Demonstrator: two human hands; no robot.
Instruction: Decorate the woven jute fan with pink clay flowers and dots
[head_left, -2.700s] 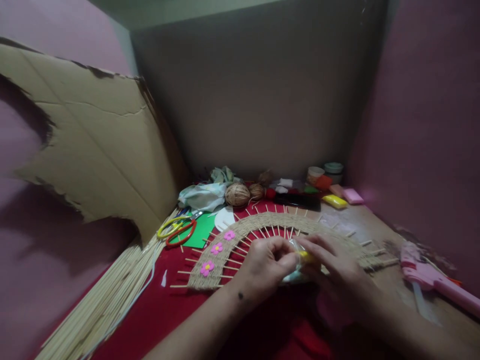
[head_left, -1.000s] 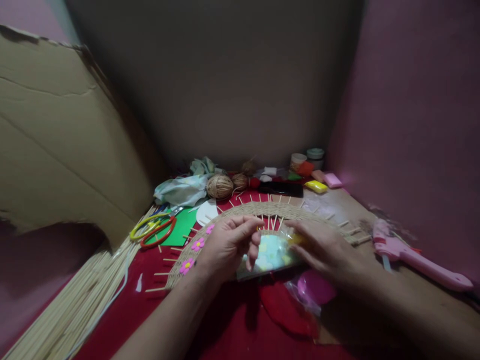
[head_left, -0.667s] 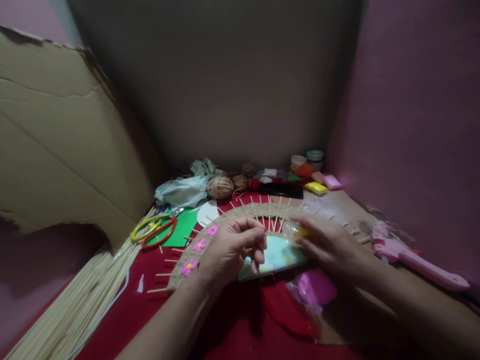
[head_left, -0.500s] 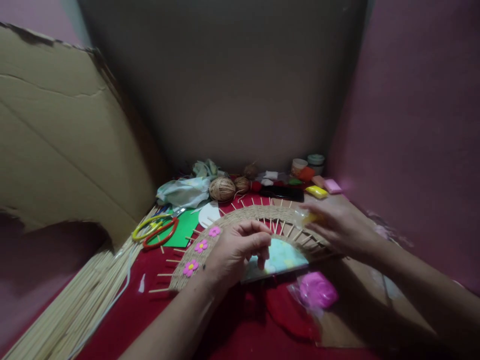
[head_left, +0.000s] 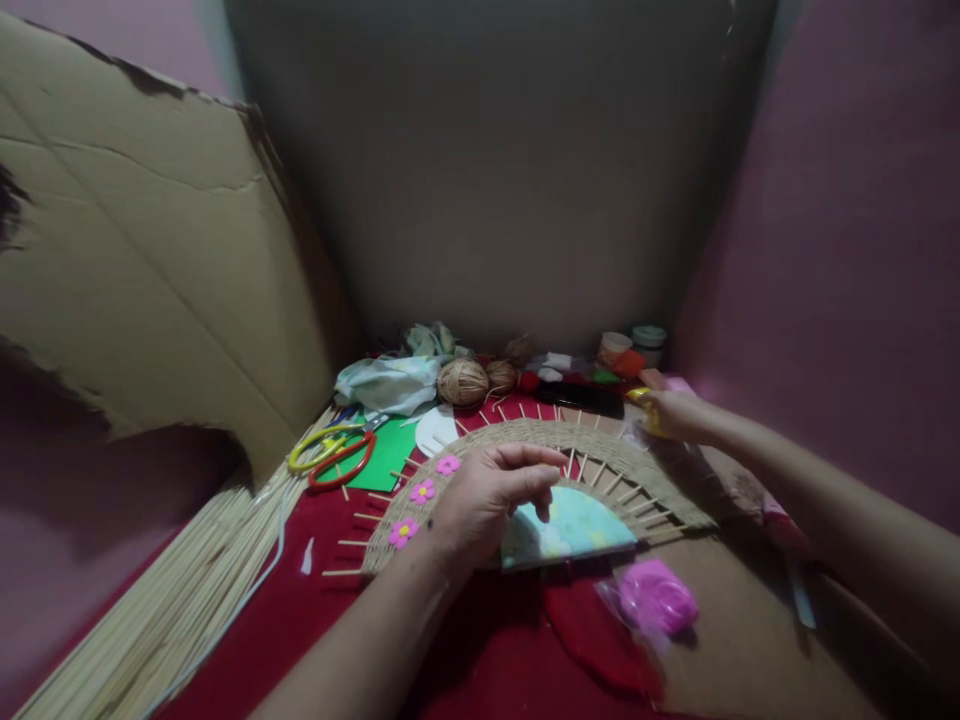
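Observation:
A half-round woven twine fan (head_left: 525, 434) with stick ribs poking out lies on the red cloth. Three pink flowers with yellow centres (head_left: 422, 492) sit along its left side, and pastel patterned fabric (head_left: 574, 525) covers its inner half-circle. Over the fan's middle is my left hand (head_left: 487, 500), fingers curled and thumb close to the index finger; whatever they may pinch is hidden. At the back right, my right hand (head_left: 679, 415) is closed around a yellow packet (head_left: 654, 412) in clear plastic. In front of the fan rests a bright pink lump in clear wrap (head_left: 656, 598).
Scissors with yellow and red handles (head_left: 341, 455) lie on a green sheet (head_left: 386, 450). Thin sticks (head_left: 172, 580) are bundled at left. Twine balls (head_left: 463, 382), a black phone-like object (head_left: 581, 399) and small tubs (head_left: 649, 340) line the back. Cardboard (head_left: 750, 620) lies at right.
My right hand has moved away from the fan toward the back right, taking the yellow packet along. My left hand stays over the fan, and the view has shifted slightly.

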